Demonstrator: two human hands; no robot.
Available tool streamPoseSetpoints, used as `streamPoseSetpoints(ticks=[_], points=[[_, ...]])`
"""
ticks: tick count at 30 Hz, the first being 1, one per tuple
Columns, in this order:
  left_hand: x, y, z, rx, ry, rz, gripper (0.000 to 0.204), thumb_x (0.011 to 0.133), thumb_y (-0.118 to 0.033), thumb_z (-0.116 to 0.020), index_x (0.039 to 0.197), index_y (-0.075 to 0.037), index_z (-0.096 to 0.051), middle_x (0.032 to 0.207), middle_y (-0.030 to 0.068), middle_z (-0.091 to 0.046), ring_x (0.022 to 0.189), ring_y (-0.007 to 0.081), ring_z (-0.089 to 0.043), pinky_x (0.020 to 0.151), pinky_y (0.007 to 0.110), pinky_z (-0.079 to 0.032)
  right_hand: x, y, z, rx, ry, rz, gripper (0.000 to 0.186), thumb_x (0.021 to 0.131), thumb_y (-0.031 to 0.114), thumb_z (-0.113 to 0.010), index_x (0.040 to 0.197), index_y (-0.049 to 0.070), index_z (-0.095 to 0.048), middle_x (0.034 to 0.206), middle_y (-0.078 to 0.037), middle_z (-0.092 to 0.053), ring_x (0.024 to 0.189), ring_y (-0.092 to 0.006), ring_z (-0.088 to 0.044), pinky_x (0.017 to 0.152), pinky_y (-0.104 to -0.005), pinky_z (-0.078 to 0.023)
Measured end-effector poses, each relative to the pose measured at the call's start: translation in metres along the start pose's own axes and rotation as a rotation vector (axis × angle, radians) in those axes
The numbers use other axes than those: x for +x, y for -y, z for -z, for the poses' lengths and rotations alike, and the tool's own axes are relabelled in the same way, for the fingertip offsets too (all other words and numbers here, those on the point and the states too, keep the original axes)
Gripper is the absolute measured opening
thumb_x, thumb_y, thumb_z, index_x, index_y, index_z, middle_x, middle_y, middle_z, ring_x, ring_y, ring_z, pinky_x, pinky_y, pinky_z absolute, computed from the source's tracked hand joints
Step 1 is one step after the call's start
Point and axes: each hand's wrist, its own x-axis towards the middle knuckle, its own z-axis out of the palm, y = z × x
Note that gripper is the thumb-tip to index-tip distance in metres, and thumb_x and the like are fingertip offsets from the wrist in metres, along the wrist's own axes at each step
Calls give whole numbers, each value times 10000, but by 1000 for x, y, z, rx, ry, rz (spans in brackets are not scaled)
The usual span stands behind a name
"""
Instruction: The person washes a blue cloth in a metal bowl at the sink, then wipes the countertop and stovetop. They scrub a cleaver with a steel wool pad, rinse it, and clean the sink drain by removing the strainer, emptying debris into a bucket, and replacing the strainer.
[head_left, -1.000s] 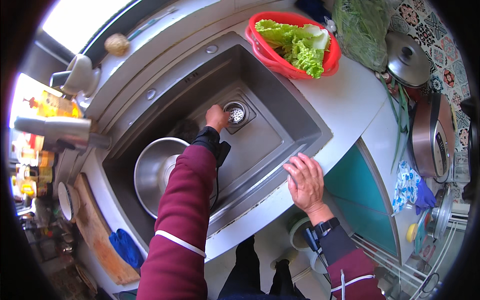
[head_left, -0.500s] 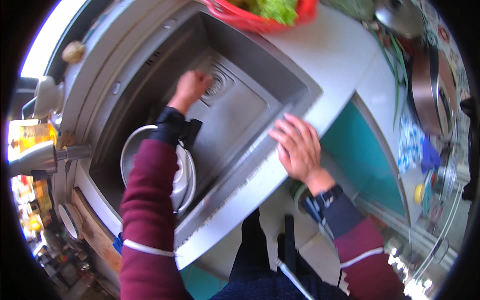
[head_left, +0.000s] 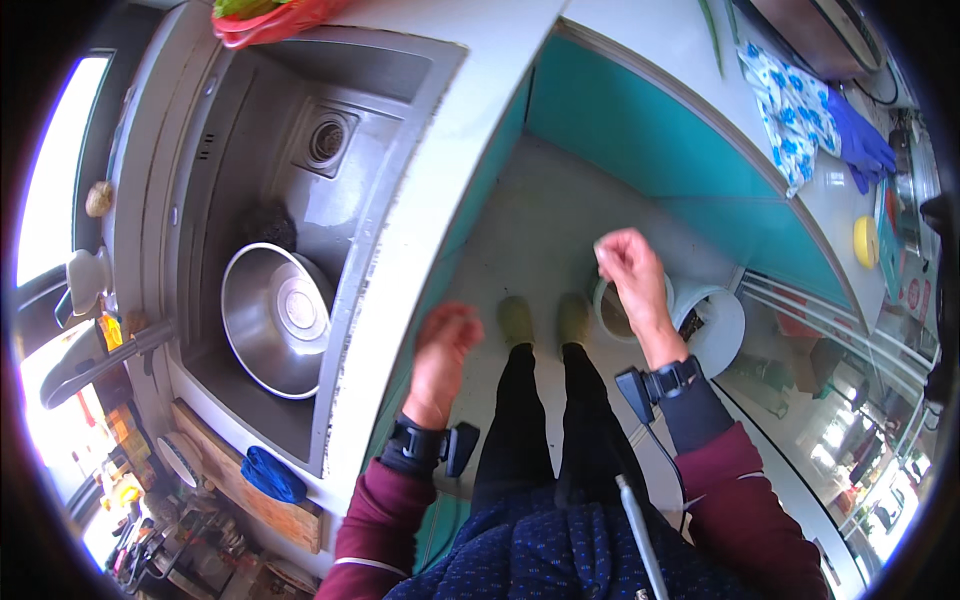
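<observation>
My left hand (head_left: 445, 360) is over the floor just right of the sink's front edge, smeared by motion, its fingers seemingly curled. Farther right my right hand (head_left: 635, 275) hangs above a round bin (head_left: 612, 318), thumb and fingers drawn together. Whether it pinches anything small I cannot make out. Neither hand touches the steel sink (head_left: 385, 85). A shiny metal bowl (head_left: 250, 325) sits tilted in the sink's near part, a dark scrubber-like clump (head_left: 268, 225) beside it. The drain (head_left: 326, 140) shows at the far end.
A red basket with greens (head_left: 275, 22) stands at the sink's far edge. The faucet (head_left: 105, 360) and a wooden board with a blue cloth (head_left: 272, 474) are at left. A white bucket (head_left: 722, 335) stands on the floor; purple gloves (head_left: 855, 140) lie on the right counter.
My left hand has come out of the sink, and my right hand has left the counter edge, its fingers now drawn together. The view has swung right, showing the floor and my feet.
</observation>
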Motion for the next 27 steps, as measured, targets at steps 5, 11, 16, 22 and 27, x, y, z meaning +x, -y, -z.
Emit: streamPoseSetpoints(ticks=[5,11,16,22,27], points=[[31,31,32,-808,45,-416,315,916,110,-482,1226,76,-525,1257,205,-567,1189,298,-553,1057,408,-466,-93,-102,98,16,2,-620,92,909,92,-607,978,35,-587,817,-19,-625,691,-73,-571,599,-210,-461],[45,27,14,-1108,-39,-435,358,876,169,-489,1220,80,-525,1267,218,-555,1202,328,-535,1062,426,-456,-149,-129,167,-31,-64,-719,108,909,101,-600,1007,57,-593,854,-26,-643,704,-83,-589,617,-218,-483],[29,34,-12,-824,-68,-417,468,866,53,-576,1304,-91,-493,1369,70,-500,1302,323,-432,1088,585,-330,-104,-97,170,-40,-82,-644,120,927,125,-603,1030,64,-607,860,-23,-646,731,-81,-597,655,-209,-487],[-11,85,-69,-694,93,-158,410,929,-475,-548,1229,-198,-589,1383,-92,-510,1346,270,-362,1067,686,-229,-53,-26,99,-223,168,33,151,927,116,-592,1076,98,-613,849,-42,-648,718,-109,-616,649,-277,-514],[-14,117,-125,-705,80,-42,465,964,-548,-435,1284,-232,-556,1353,-32,-517,1260,233,-452,1063,562,-321,-34,41,30,-854,385,718,465,876,297,-642,1330,268,-544,740,-83,-557,629,-244,-624,544,-334,-518]])
